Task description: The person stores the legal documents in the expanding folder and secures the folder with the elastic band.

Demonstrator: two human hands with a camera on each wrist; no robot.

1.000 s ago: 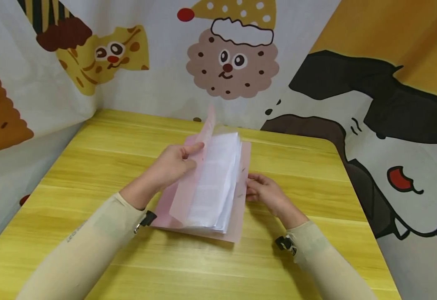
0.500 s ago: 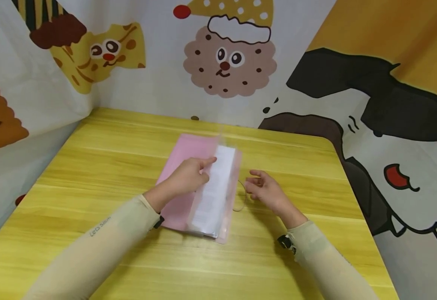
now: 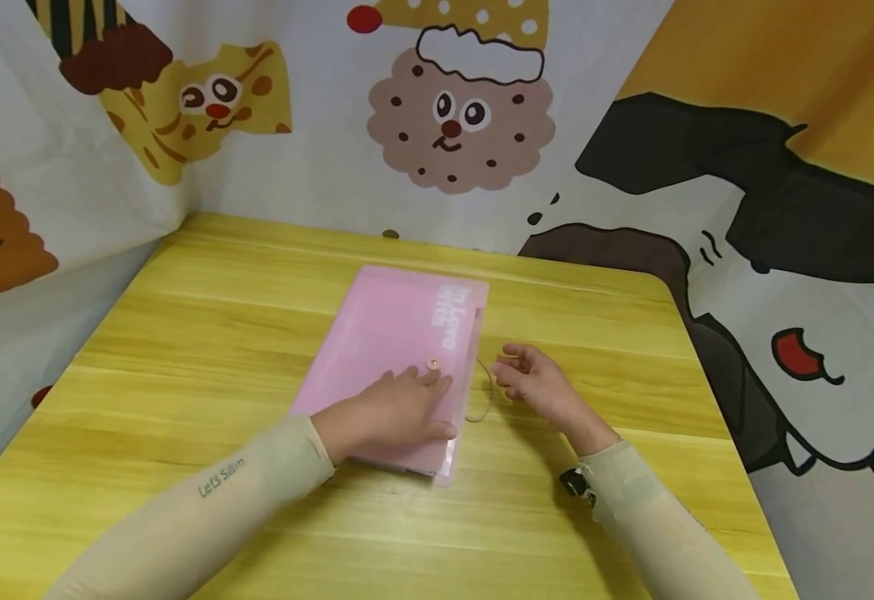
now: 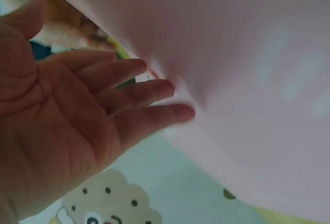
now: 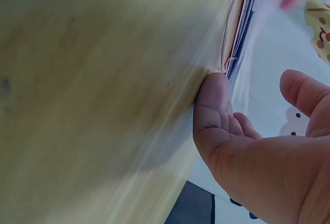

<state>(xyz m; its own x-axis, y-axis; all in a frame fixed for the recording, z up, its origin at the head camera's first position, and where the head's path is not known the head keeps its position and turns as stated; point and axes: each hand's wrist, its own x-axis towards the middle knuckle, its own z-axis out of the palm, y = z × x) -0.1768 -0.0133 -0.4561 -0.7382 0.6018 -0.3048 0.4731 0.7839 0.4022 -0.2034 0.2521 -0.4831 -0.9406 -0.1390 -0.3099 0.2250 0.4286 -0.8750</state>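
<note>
A pink document folder with white lettering and a small round button lies on the table, its cover down over the papers. My left hand is spread over the cover; in the left wrist view its straight fingers meet the pink sheet. A thin elastic cord loops out from the folder's right edge. Just right of that loop is my right hand, fingers loosely bent. In the right wrist view the thumb stands apart from the fingers, and the cord runs along the folder's edge.
The yellow wood-grain table extends around the folder on all sides. Behind it hangs a white curtain with cartoon prints, which also comes down along both sides.
The cover has come down rightward over the white papers. My left hand has gone from gripping its edge to lying on it. My right hand has moved slightly off the folder's edge.
</note>
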